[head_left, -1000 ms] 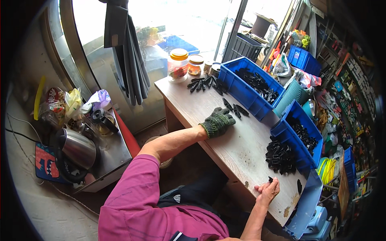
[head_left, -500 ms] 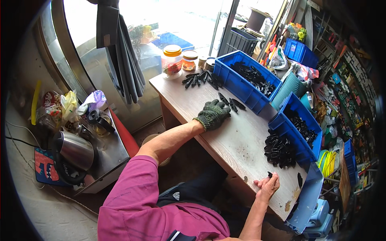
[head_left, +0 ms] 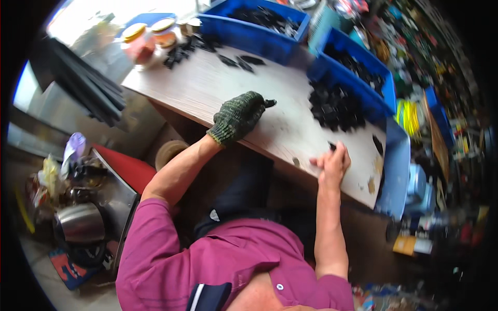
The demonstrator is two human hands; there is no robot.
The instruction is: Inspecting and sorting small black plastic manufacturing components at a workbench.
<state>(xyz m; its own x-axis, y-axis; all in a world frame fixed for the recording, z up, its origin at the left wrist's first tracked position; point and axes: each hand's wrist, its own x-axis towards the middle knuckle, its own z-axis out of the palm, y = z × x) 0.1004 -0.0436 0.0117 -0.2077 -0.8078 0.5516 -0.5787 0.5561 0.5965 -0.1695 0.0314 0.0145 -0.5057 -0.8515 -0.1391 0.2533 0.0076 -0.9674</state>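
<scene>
Head view: left hand (head_left: 239, 116) in a green knit glove pinches a small black plastic part (head_left: 270, 103) mid-desk; bare right hand (head_left: 331, 163) pinches another near the pale wooden desk (head_left: 207, 88) front edge. Risk: glove bulk may loosen the pinch, dropping the part.

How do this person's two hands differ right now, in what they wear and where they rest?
The left hand wears a green knitted glove; the right hand is bare. The left hand lies further onto the wooden table, gripping a small black piece at its fingers; the right hand rests at the table's near edge, by a loose black piece, just short of the black pile. Both lie palm down on the tabletop.
</scene>
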